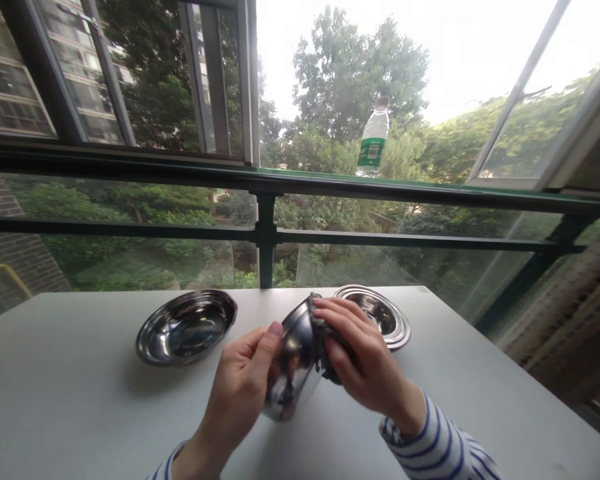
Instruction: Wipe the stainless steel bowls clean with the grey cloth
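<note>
My left hand (pixel 245 373) grips a shiny steel bowl (pixel 295 347) by its left side, thumb on the metal. The bowl is tilted up on edge above the table. Against its right side, my right hand (pixel 363 350) presses a dark grey cloth (pixel 325 347), fingers closed over it. Much of the cloth is hidden under those fingers. To the left, another steel bowl (pixel 187 330) rests on the table. Behind my right hand sits a stack of steel bowls (pixel 400 327), partly covered by the hand.
The white table (pixel 80 400) reaches to a dark green railing (pixel 180 175) at the window. A plastic bottle with a green label (pixel 373 150) stands on the railing. A patterned curtain (pixel 565 307) hangs at the right.
</note>
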Demonstrator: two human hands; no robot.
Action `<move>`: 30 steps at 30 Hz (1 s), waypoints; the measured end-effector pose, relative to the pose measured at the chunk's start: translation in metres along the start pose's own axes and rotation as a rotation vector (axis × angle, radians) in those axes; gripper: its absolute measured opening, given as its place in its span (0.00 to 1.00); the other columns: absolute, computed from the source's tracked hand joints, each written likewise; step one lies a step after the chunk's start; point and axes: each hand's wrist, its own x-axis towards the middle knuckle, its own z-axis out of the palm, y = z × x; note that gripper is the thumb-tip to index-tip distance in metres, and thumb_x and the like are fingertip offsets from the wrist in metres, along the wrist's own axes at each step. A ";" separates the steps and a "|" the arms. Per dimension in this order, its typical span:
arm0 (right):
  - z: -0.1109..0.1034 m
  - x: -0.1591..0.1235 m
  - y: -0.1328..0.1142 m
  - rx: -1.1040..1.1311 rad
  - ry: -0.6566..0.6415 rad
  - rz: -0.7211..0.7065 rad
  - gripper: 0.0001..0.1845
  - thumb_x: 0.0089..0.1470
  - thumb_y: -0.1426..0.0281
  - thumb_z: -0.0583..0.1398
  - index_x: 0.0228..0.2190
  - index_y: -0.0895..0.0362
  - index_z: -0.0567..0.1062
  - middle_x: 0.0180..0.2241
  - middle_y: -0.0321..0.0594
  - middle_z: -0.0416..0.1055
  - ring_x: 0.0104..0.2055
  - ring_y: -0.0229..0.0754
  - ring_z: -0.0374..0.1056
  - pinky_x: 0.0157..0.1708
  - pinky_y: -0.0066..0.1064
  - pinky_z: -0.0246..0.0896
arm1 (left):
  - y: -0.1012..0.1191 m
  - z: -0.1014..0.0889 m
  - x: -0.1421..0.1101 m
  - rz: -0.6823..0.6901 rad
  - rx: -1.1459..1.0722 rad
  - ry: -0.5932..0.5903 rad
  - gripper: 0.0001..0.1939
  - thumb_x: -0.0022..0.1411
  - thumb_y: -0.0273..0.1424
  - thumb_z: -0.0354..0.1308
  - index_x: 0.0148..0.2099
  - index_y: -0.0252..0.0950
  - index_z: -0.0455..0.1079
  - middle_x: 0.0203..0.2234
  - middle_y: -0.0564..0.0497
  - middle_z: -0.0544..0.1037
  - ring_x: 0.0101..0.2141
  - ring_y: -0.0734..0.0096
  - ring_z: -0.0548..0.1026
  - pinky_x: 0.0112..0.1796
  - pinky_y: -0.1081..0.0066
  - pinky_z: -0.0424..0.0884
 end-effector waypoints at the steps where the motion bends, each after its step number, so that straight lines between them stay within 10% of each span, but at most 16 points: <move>1: -0.001 0.000 -0.005 -0.027 -0.026 -0.061 0.19 0.52 0.75 0.53 0.47 0.57 0.67 0.50 0.47 0.68 0.55 0.49 0.59 0.51 0.46 0.59 | -0.001 -0.001 0.001 0.000 -0.011 -0.012 0.19 0.53 0.42 0.56 0.19 0.33 0.68 0.11 0.57 0.60 0.13 0.82 0.53 0.12 0.80 0.51; 7: 0.000 -0.001 -0.019 -0.091 -0.110 -0.258 0.20 0.50 0.74 0.55 0.47 0.58 0.67 0.50 0.45 0.68 0.56 0.50 0.58 0.52 0.46 0.56 | -0.011 -0.005 0.005 0.014 -0.016 -0.086 0.19 0.52 0.44 0.58 0.22 0.33 0.66 0.14 0.56 0.64 0.17 0.80 0.59 0.17 0.80 0.58; 15: 0.000 0.000 0.010 -0.012 0.048 0.136 0.17 0.57 0.74 0.51 0.48 0.56 0.67 0.49 0.47 0.68 0.53 0.46 0.62 0.51 0.43 0.61 | -0.013 -0.004 0.011 -0.125 -0.254 0.027 0.18 0.53 0.44 0.58 0.25 0.34 0.63 0.12 0.60 0.60 0.13 0.84 0.54 0.15 0.81 0.51; 23: 0.009 -0.004 -0.022 -0.127 -0.141 -0.335 0.20 0.51 0.71 0.56 0.47 0.58 0.69 0.51 0.43 0.67 0.57 0.49 0.56 0.54 0.44 0.57 | -0.013 -0.007 0.015 -0.090 -0.407 0.049 0.15 0.53 0.38 0.60 0.24 0.34 0.62 0.13 0.62 0.57 0.15 0.85 0.54 0.16 0.82 0.51; 30: 0.011 -0.004 -0.001 -0.121 0.014 -0.070 0.22 0.54 0.74 0.53 0.52 0.58 0.65 0.53 0.48 0.65 0.56 0.49 0.58 0.51 0.46 0.61 | -0.012 -0.002 0.012 -0.110 -0.350 0.059 0.13 0.53 0.40 0.59 0.28 0.34 0.67 0.16 0.58 0.69 0.19 0.77 0.67 0.22 0.77 0.64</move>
